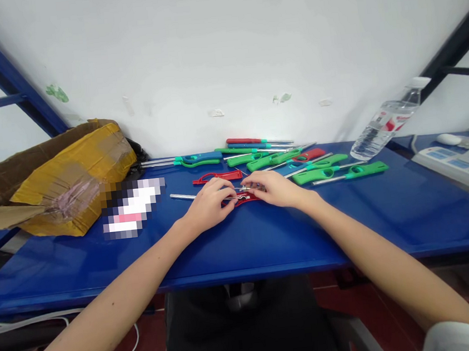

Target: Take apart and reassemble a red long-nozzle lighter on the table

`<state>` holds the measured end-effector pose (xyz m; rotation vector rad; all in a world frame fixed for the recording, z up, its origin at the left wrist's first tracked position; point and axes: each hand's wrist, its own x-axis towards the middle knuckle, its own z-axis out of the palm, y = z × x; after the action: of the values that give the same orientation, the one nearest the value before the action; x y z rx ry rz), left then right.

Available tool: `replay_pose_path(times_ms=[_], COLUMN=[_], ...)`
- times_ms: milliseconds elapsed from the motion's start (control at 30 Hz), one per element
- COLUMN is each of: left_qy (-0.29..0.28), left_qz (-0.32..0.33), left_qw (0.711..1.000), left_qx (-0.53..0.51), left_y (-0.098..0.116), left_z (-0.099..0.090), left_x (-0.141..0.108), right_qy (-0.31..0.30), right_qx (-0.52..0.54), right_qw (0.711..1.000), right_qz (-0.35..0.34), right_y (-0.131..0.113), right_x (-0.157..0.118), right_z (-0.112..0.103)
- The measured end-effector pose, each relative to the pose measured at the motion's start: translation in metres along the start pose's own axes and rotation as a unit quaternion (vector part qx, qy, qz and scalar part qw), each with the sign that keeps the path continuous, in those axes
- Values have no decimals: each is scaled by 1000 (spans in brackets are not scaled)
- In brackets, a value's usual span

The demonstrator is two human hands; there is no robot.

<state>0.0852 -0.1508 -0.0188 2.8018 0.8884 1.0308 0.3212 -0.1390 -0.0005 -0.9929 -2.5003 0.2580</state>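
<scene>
An opened red long-neck lighter [243, 199] lies on the blue table between my hands, its inner metal parts and a thin wire showing. Its metal tube [181, 196] points out to the left, past my fingers. My left hand [212, 203] is closed around the lighter's left part, thumb and fingertips at the wire. From the other side, my right hand [275, 188] pinches a small metal piece [245, 188] at the lighter's body; its exact kind is hidden by the fingers. Just behind my left hand lies a loose red handle shell [218, 177].
Several green, blue and red lighters [320, 174] are spread behind and to the right. A tilted water bottle [386, 120] leans near the wall. At left stands an open cardboard box [80, 180] beside a blurred-out patch. A white device [460, 166] sits at right.
</scene>
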Motion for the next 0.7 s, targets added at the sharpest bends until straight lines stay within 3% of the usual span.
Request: replay_pose_path(times_ms=[200, 700], left_qy=[-10, -46], left_qz=[32, 39], left_qw=[999, 998], left_qx=[3, 17], left_y=[-2, 0], left_z=[6, 7], left_x=[0, 0], right_qy=[-1, -20], right_qx=[0, 45], right_qw=[1000, 999], right_qz=[9, 23], right_y=[-2, -4], right_x=[0, 1], right_z=[-2, -4])
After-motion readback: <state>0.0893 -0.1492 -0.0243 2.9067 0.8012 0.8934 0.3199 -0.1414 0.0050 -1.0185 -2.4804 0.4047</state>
